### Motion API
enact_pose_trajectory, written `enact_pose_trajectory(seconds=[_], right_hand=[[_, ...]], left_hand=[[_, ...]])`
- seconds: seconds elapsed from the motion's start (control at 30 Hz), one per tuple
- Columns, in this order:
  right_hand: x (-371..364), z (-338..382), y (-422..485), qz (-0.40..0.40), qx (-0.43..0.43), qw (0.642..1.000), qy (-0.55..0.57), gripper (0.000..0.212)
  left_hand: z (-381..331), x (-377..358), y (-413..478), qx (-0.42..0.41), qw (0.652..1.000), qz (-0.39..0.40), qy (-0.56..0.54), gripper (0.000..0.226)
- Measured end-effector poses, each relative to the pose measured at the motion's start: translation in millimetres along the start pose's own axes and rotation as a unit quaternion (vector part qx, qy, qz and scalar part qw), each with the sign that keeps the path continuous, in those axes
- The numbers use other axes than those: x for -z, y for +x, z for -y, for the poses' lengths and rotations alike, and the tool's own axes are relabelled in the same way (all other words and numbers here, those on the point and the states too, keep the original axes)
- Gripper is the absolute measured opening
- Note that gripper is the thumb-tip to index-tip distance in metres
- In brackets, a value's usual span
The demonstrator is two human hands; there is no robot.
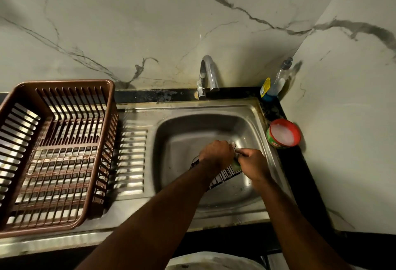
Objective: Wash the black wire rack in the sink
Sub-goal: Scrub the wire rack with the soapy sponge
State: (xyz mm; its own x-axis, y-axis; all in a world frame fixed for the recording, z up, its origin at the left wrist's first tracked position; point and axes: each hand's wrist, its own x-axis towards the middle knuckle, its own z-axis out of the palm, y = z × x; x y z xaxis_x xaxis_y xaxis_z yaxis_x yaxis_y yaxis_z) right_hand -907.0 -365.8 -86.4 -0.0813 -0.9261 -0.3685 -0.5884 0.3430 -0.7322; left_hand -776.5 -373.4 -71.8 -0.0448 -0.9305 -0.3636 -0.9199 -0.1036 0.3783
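The black wire rack (222,176) lies tilted inside the steel sink basin (182,132), mostly covered by my hands. My left hand (216,154) grips the rack's upper edge. My right hand (252,162) holds a green scrub pad (236,163) pressed against the rack's wires. Both hands are blurred by motion. Only the rack's lower right part and a bit of its left rim show.
A brown plastic dish basket (53,151) stands on the ribbed drainboard at the left. The chrome tap (206,76) rises behind the basin. A red-rimmed tub of soap (282,133) and a dish-liquid bottle (278,81) stand at the right, by the marble corner wall.
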Motion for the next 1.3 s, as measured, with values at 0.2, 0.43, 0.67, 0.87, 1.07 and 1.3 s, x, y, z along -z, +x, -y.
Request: enact_pose_trajectory(seconds=[0.2, 0.43, 0.67, 0.87, 1.07, 1.3], right_hand=[[-4.2, -7.5, 0.1, 0.033, 0.011, 0.999, -0.001, 0.011], [8.7, -10.0, -8.5, 0.059, -0.018, 0.998, 0.009, 0.009], [14.2, -12.4, 3.3, -0.072, -0.049, 0.991, 0.105, 0.015], [-11.7, -3.3, 5.8, -0.022, -0.042, 0.998, 0.039, 0.013], [-2.2, -14.7, -6.7, 0.027, -0.025, 0.999, -0.015, 0.009], [1.4, -17.0, -6.6, 0.051, -0.036, 0.998, 0.008, 0.013]], left_hand=[[8.6, 3.0, 5.1, -0.035, 0.999, -0.004, 0.039, 0.043], [14.9, 9.5, 5.7, -0.069, 0.991, -0.056, 0.095, 0.050], [16.6, 11.7, 5.4, -0.064, 0.993, -0.068, 0.076, 0.051], [19.8, 9.1, 0.4, -0.057, 0.994, -0.078, 0.050, 0.055], [23.3, 7.1, -2.0, -0.030, 0.994, -0.098, 0.032, 0.055], [21.9, 7.2, -2.7, -0.039, 0.995, -0.084, 0.041, 0.057]])
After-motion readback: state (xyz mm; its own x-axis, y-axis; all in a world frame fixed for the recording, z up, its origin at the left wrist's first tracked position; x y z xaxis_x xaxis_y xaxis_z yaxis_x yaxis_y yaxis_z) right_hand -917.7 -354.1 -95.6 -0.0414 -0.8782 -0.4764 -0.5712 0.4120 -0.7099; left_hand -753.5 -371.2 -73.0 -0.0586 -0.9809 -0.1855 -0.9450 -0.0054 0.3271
